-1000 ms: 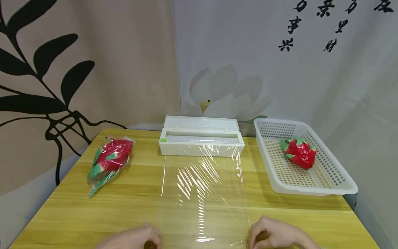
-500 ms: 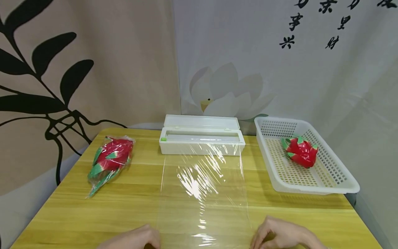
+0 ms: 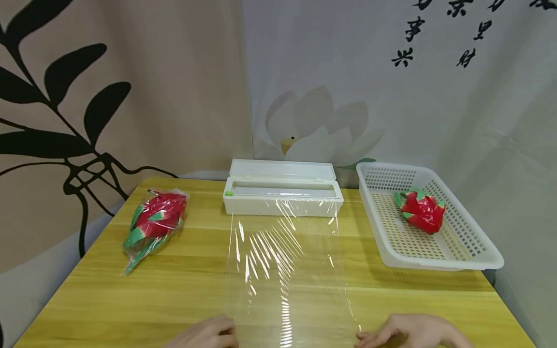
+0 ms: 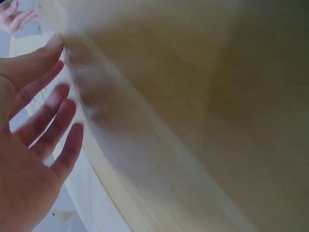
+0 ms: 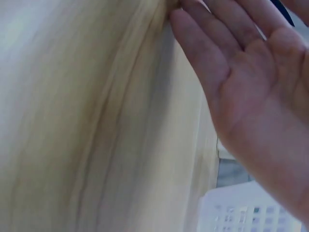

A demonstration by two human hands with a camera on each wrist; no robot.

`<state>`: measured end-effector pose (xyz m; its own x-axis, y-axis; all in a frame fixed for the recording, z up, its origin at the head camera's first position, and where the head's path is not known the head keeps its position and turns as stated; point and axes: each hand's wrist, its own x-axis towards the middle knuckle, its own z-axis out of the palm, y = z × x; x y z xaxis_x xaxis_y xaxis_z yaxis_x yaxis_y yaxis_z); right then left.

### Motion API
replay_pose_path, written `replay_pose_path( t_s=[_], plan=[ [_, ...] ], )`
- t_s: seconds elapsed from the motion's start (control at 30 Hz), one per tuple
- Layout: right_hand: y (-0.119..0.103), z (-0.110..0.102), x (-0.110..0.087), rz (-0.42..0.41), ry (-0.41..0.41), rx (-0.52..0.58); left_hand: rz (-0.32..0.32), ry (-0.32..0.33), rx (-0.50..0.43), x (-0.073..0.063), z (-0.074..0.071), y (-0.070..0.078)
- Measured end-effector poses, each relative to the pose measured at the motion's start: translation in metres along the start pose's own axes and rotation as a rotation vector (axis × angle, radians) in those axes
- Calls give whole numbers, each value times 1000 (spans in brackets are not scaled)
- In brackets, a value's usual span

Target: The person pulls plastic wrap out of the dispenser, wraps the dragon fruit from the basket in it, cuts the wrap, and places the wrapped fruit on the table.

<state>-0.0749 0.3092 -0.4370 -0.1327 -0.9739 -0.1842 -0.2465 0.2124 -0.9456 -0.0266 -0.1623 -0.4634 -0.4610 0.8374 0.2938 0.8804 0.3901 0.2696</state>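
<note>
Clear cling film [image 3: 287, 275] stretches from a white cling film dispenser [image 3: 283, 207] at the back of the table toward the front, creased and shiny. My left hand [image 3: 206, 332] is low at the film's left edge, partly cut off by the frame. In the left wrist view its fingers [image 4: 53, 116] spread loosely, with the thumb tip near the table edge. My right hand [image 3: 406, 332] lies at the film's front right corner, fingertips right at its edge. The right wrist view shows the palm and extended fingers [image 5: 207, 53] of that hand close to the wooden surface.
A red and green dragon fruit [image 3: 158, 217] in clear wrap lies on the table [image 3: 109, 299] at left. At right, a white plastic basket [image 3: 439, 265] holds another dragon fruit [image 3: 422, 212]. The dispenser's lid [image 3: 283, 169] stands raised. A printed curtain [image 3: 187, 87] hangs behind.
My right hand has shifted right and its fingers have straightened from a pinch at the film's edge. My left hand has moved a little right. The creases on the film have changed.
</note>
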Motion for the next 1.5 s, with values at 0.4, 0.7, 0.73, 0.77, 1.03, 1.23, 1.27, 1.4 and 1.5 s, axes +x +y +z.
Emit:
replay_pose_path(
  t_s=[0.4,0.7,0.73,0.77,1.03,1.23,1.27,1.4,1.5],
  plan=[
    [2,-9,-20,50,30,227,-261,43,447,-14,9,8],
    [-77,-74,-32,209,568,-558,-373,-128,269,-18,9,7],
    [-87,-86,-34,269,666,-640,-379,-130,261,-17,9,7],
    [-95,-99,-37,342,754,-695,-381,-130,256,-17,9,7],
    [-97,-203,-70,903,954,-694,-421,-191,179,-14,6,5],
    [-59,-227,-88,1047,950,-487,-446,-237,116,-15,4,3],
    [-54,-227,-90,1058,957,-462,-444,-239,110,-14,3,3],
    [-35,-223,-95,1078,961,-396,-419,-236,120,-14,3,3],
    [-21,-219,-95,1064,958,-390,-411,-230,133,-14,3,3]
  ],
)
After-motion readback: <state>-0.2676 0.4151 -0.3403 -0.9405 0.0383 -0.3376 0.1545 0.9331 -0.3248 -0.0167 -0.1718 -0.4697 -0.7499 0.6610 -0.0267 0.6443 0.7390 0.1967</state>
